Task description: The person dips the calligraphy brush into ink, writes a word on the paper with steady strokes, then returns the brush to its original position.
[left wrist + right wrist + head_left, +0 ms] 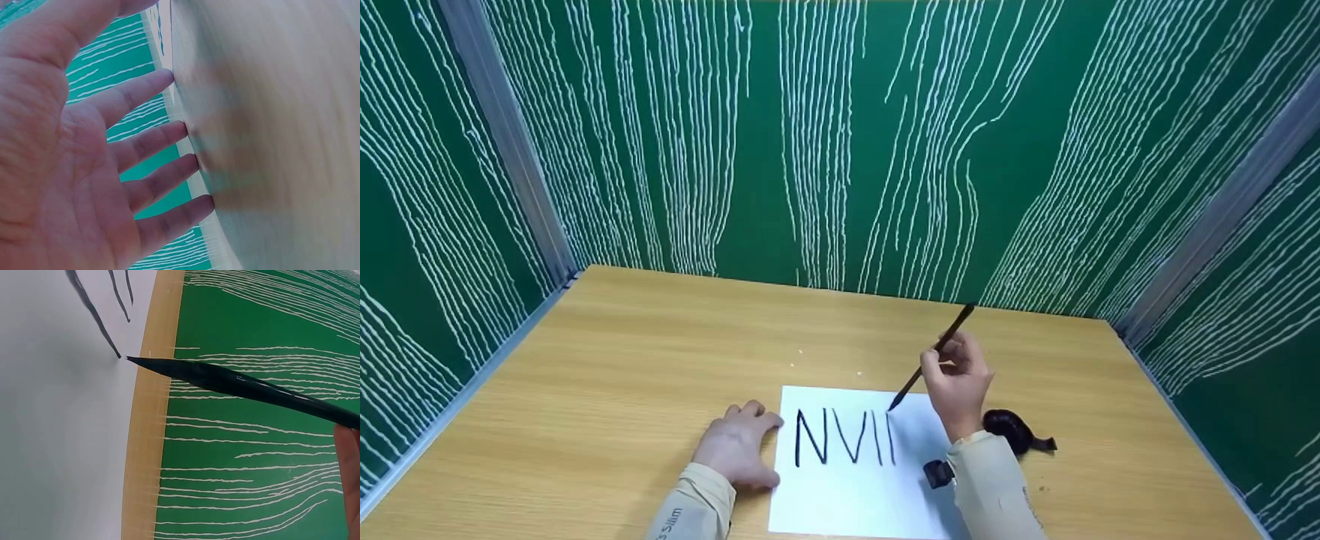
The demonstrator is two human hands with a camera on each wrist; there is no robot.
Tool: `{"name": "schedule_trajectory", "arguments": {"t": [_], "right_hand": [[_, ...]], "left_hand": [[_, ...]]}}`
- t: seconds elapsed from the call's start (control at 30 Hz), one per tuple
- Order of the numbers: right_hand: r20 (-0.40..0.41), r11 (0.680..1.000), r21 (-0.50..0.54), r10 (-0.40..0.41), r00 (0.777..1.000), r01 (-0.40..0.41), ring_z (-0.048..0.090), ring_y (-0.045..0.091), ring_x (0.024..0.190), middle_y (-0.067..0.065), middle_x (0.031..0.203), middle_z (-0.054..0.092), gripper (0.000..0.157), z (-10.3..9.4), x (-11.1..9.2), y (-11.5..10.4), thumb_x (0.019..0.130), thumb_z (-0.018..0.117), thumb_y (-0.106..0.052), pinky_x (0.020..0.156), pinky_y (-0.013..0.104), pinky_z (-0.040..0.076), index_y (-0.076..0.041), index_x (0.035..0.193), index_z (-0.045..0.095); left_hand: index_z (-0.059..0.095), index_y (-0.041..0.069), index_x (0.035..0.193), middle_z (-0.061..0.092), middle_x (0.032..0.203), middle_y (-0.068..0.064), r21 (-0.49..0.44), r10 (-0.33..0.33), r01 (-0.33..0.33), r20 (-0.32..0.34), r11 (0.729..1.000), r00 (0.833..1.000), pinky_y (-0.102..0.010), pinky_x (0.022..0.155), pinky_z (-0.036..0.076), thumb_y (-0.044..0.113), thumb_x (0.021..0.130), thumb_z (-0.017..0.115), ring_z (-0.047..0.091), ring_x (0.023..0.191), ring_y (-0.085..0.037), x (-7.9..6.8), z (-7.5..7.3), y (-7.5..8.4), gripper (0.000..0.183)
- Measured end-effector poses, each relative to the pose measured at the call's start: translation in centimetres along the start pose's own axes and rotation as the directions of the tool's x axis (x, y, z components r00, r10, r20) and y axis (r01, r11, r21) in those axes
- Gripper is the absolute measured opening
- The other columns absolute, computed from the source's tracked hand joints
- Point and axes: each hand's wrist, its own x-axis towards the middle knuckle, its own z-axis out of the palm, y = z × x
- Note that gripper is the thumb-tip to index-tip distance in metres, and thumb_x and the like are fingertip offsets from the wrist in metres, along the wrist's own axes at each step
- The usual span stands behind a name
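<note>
Brush: above the upper right part of the paper, its dark tip (892, 407) just beside the top end of the last stroke (892, 442); whether the tip touches the paper, I cannot tell.
Brush axis: the brush (913, 379) slants, tip low toward the person, handle end up, rightward and away.
Nearer hand: the right hand (958, 386), which pinches the handle above the bristles; from it, the tip lies leftward and toward the person.
Key relation: any further mark would seem to turn on the tip's place against that stroke's top.
Paper: the white sheet (847, 499) lies flat, bearing black strokes in a row, with bare space below them.
Left hand: the left hand (739, 442) holds nothing, its fingers spread at the sheet's left edge, well apart from the brush.
Right wrist view: shows a sliver of space between tip and stroke end that the head view barely resolves.
Left wrist view: shows the bare palm and fingertips against the table (622, 375), hidden from above.
Beyond: a dark rounded object (1011, 431) sits beside the right sleeve (994, 480); green walls (757, 150) with white lines stand behind.
</note>
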Motion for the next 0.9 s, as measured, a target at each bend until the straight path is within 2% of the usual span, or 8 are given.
{"name": "schedule_trajectory", "arguments": {"t": [0.2, 0.4, 0.7, 0.9], "right_hand": [[0.029, 1.000, -0.019, 0.014, 0.999, -0.013, 0.056, 0.014, 0.057, 0.006, 0.067, 0.060, 0.017, -0.1, 0.1, -2.2, 0.071, 0.055, 0.007, 0.046, 0.026, 0.050, -0.002, 0.085, 0.056], [0.022, 0.999, -0.033, -0.006, 1.000, 0.007, 0.056, 0.013, 0.058, 0.007, 0.067, 0.060, 0.017, 0.0, 0.0, -2.2, 0.070, 0.055, 0.008, 0.046, 0.026, 0.050, -0.002, 0.085, 0.056], [0.032, 1.000, 0.002, -0.016, 0.999, 0.016, 0.056, 0.011, 0.055, 0.006, 0.063, 0.059, 0.017, -0.1, 0.2, -2.0, 0.069, 0.054, 0.009, 0.045, 0.024, 0.050, -0.001, 0.083, 0.056], [0.045, 1.000, -0.021, 0.001, 0.999, 0.000, 0.056, 0.010, 0.056, 0.005, 0.065, 0.060, 0.018, -0.1, 0.1, -2.2, 0.070, 0.055, 0.009, 0.046, 0.025, 0.050, -0.002, 0.084, 0.056]], "left_hand": [[0.052, 0.018, 0.117, 0.047, 0.116, -0.006, 0.001, -0.003, 0.003, 0.004, 1.000, 1.000, -0.047, 0.079, 0.042, 0.036, 0.046, 0.073, 0.044, 0.099, -0.027, 0.0, 0.0, 0.0, 0.076], [0.052, 0.019, 0.118, 0.046, 0.118, -0.007, 0.000, -0.014, 0.014, 0.016, 1.000, 1.000, -0.048, 0.081, 0.041, 0.036, 0.047, 0.073, 0.043, 0.102, -0.028, 0.1, 0.0, 0.0, 0.077], [0.053, 0.021, 0.117, 0.046, 0.119, -0.006, 0.017, -0.024, 0.024, 0.005, 1.000, 1.000, -0.049, 0.082, 0.040, 0.039, 0.046, 0.073, 0.043, 0.104, -0.028, 0.1, 0.1, 0.0, 0.076], [0.053, 0.021, 0.117, 0.046, 0.119, -0.006, 0.010, -0.027, 0.027, 0.008, 1.000, 1.000, -0.051, 0.082, 0.040, 0.039, 0.046, 0.073, 0.043, 0.103, -0.028, 0.1, 0.1, 0.0, 0.076]]}}
